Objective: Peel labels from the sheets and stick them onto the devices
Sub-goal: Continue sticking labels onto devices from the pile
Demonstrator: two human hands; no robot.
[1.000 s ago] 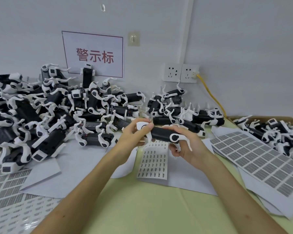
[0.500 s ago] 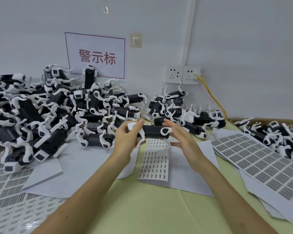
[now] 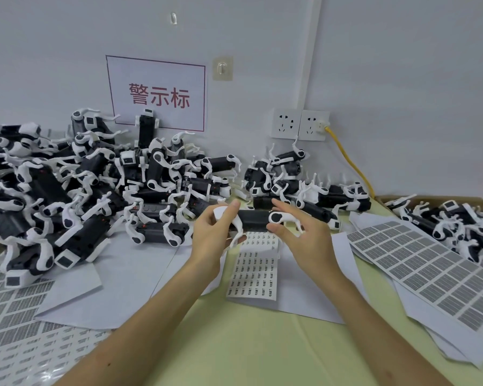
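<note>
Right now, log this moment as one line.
left hand: grips device | right hand: open at device's right end | label sheet: on table below hands | label on device: cannot tell

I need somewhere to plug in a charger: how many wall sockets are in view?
2, side by side on the wall: left socket, free; right socket, with a yellow cable plugged in. The device pile may hide others.

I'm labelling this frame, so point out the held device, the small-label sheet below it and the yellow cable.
device [image 3: 253, 218]: head view, middle of its black body.
label sheet [image 3: 253, 274]: head view, middle of its printed rows.
yellow cable [image 3: 346, 157]: head view, midway along its length.
</note>
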